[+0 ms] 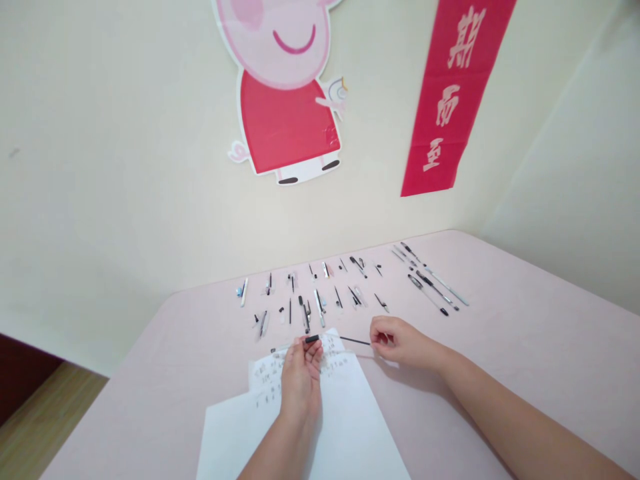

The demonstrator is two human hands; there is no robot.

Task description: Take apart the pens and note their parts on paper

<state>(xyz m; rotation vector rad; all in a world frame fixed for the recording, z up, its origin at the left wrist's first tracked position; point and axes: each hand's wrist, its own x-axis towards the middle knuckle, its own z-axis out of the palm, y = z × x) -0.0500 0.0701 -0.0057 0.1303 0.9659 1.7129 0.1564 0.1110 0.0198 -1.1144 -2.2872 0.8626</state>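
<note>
My left hand (301,383) is closed around a pen barrel (313,339) above the sheets of paper. The barrel lies level, with its black grip sticking out to the right and a pale see-through end to the left. Right of it, my right hand (393,341) pinches the far end of a thin pen refill (355,341). The refill has a dark part by my fingers and a clear stretch towards the barrel; whether its tip is inside the barrel I cannot tell. White paper (340,427) with handwriting along its top lies under my left hand.
Rows of small pen parts (306,315) lie across the pink table (145,380). Several whole pens (427,293) are at the back right. Behind the table stands a wall with a cartoon pig cutout (290,127) and a red banner (450,100).
</note>
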